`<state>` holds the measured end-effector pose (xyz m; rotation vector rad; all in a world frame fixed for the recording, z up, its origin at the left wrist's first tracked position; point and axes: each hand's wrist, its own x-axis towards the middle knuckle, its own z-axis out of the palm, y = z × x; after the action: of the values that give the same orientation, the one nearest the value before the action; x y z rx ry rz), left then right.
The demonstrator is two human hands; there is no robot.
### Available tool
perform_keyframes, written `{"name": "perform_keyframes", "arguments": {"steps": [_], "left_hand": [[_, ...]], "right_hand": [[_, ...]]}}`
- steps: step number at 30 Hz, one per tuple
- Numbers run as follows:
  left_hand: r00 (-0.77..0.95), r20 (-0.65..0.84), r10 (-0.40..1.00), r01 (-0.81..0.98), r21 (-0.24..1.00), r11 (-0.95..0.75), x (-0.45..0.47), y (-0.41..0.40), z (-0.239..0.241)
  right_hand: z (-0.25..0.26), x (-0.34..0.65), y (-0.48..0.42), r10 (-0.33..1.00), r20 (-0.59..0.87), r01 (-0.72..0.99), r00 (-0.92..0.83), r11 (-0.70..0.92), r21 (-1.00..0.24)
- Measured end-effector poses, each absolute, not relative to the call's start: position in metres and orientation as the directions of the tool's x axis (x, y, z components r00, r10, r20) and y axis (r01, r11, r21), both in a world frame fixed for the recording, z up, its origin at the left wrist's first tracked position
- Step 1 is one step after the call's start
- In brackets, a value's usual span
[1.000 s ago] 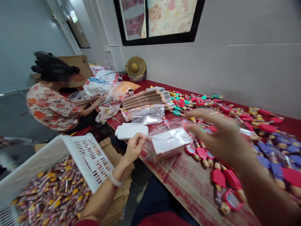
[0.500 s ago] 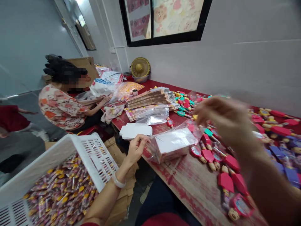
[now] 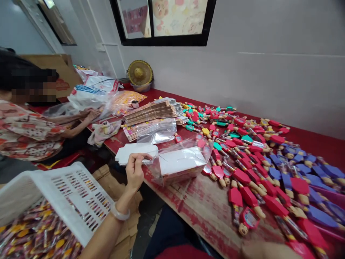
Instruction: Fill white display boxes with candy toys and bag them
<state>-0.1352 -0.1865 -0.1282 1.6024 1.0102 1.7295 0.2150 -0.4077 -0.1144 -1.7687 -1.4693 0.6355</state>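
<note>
My left hand [image 3: 135, 172] is closed, thumb and fingers pinched at the left edge of a clear plastic bag [image 3: 198, 147]. Inside the bag sits a box with a white top [image 3: 183, 160], resting near the table's front edge. Just behind my left hand lies a small stack of white cards [image 3: 125, 154]. At the bottom edge of the picture a smeared part of my right hand [image 3: 266, 250] shows, close to the red paddle-shaped toys [image 3: 250, 217]; its fingers cannot be made out.
Many red, green and purple toys [image 3: 275, 172] spread over the table's right side. Stacked flat cartons [image 3: 153, 113] and an empty clear bag [image 3: 157, 131] lie behind the white cards. A white crate [image 3: 78, 194] of small wrapped items stands left. A co-worker [image 3: 29, 126] sits beyond it.
The view has turned right. My right hand has swung from above the toys down to the bottom edge. My left hand stays at the bag's left edge.
</note>
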Motion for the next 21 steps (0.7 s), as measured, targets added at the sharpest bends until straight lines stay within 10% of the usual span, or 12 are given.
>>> {"name": "perform_keyframes", "arguments": {"steps": [6, 12, 21], "left_hand": [[-0.179, 0.519, 0.836, 0.046, 0.853, -0.520, -0.132, -0.182, -0.133], [-0.195, 0.505, 0.841, 0.108, 0.863, -0.493, -0.130, -0.193, -0.132], [-0.139, 0.467, 0.873, 0.032, 0.883, -0.467, -0.142, -0.280, -0.162]], "right_hand": [[-0.066, 0.247, -0.264, 0.954, 0.284, 0.390, 0.100, 0.225, -0.893], [-0.066, 0.233, -0.209, 0.972, 0.194, 0.294, -0.130, 0.225, -0.929], [-0.130, 0.217, -0.349, 0.945, 0.209, 0.352, 0.251, 0.112, -0.929]]}}
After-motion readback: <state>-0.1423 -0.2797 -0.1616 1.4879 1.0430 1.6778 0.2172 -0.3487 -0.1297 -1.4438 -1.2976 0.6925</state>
